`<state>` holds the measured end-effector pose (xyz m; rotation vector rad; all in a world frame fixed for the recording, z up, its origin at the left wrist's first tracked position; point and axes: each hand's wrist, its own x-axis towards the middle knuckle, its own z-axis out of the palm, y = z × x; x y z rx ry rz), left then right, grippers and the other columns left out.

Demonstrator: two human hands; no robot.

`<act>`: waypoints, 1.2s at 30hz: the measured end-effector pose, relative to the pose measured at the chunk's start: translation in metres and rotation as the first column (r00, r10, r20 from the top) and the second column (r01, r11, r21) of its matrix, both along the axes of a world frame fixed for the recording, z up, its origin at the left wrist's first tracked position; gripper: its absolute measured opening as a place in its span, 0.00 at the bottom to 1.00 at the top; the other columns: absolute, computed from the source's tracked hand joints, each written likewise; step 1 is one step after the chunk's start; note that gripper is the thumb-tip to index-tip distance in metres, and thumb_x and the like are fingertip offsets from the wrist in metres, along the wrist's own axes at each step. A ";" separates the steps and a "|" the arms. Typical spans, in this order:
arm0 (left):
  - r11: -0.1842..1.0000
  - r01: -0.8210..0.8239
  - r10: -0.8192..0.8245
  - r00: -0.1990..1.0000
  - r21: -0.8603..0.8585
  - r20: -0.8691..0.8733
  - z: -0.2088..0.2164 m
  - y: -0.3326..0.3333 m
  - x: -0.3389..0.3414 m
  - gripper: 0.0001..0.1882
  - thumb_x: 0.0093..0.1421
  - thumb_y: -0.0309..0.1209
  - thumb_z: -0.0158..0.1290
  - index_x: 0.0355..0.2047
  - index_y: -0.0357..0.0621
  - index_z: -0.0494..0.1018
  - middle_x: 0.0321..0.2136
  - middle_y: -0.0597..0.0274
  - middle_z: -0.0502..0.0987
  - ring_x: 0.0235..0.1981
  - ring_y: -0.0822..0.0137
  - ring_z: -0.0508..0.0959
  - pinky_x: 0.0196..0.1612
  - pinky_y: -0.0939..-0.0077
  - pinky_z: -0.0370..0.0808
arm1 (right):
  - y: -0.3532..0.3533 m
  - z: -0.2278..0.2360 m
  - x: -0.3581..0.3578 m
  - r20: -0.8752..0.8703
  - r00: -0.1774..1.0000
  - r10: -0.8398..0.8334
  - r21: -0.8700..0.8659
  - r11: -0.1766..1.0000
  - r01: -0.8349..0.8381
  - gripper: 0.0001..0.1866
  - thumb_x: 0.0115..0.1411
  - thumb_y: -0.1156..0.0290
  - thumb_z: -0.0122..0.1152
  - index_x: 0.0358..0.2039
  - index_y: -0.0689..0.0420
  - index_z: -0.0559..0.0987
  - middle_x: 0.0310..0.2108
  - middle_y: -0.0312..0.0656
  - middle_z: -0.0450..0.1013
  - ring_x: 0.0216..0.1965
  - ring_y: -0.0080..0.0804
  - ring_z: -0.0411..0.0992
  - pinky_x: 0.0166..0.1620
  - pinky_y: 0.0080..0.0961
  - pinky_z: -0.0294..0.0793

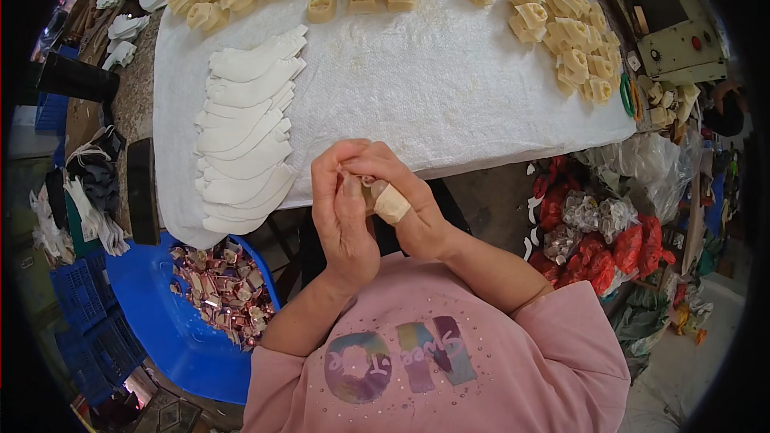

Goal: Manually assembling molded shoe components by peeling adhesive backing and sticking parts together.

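Just off the near edge of the white-covered table, my left hand (343, 212) and my right hand (413, 208) are closed together. Between their fingers shows a bit of a small pinkish piece (367, 180); the fingers hide most of it, and its kind cannot be told. A beige wrap (392, 204) goes round the right thumb. To the left of my hands, on the table, curved flat white pieces (245, 136) lie overlapped in a column. At the lower left, a blue basin (152, 329) holds many small shiny pink-and-silver pieces (228, 289).
Cream-coloured moulded pieces (573, 40) are heaped along the far and right sides of the white woven cover (385, 88). A dark phone-like slab (143, 191) stands at the table's left edge. Red and clear plastic bags (593, 261) lie at the right, below a machine box (682, 48).
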<state>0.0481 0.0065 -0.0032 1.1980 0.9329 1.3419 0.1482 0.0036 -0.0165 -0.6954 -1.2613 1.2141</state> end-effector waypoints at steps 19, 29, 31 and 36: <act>0.835 0.225 0.110 0.825 0.502 -0.554 -0.013 0.018 -0.024 0.48 0.60 0.58 0.41 0.59 0.25 0.37 0.40 0.44 0.67 0.31 0.61 0.73 0.33 0.75 0.72 | 0.025 0.050 0.030 0.730 0.678 -0.081 0.003 0.993 0.116 0.17 0.53 0.58 0.61 0.29 0.62 0.74 0.17 0.40 0.68 0.21 0.29 0.69 0.27 0.24 0.69; 0.960 0.268 -0.280 0.940 -0.085 -0.196 0.010 0.016 -0.037 0.25 0.56 0.25 0.56 0.51 0.32 0.60 0.44 0.58 0.68 0.42 0.71 0.71 0.44 0.79 0.70 | 0.024 0.027 0.036 0.101 0.988 0.113 -0.407 0.911 -0.062 0.14 0.62 0.62 0.51 0.35 0.62 0.74 0.28 0.37 0.71 0.29 0.22 0.68 0.32 0.22 0.70; 0.967 0.253 -0.256 0.940 -0.043 -0.226 0.015 0.017 -0.036 0.23 0.52 0.17 0.54 0.48 0.34 0.63 0.39 0.61 0.69 0.39 0.71 0.72 0.41 0.81 0.71 | 0.033 0.026 0.042 0.070 0.983 0.170 -0.465 0.877 -0.119 0.13 0.63 0.63 0.49 0.34 0.61 0.74 0.28 0.33 0.69 0.29 0.20 0.66 0.32 0.20 0.69; 0.949 0.248 -0.110 0.841 0.195 -0.530 0.025 0.017 -0.034 0.20 0.48 0.17 0.56 0.44 0.35 0.68 0.31 0.61 0.68 0.33 0.72 0.72 0.33 0.82 0.70 | 0.041 0.020 0.052 0.033 0.944 0.329 -0.397 0.871 -0.289 0.10 0.61 0.65 0.53 0.29 0.60 0.73 0.27 0.32 0.69 0.28 0.18 0.66 0.29 0.20 0.67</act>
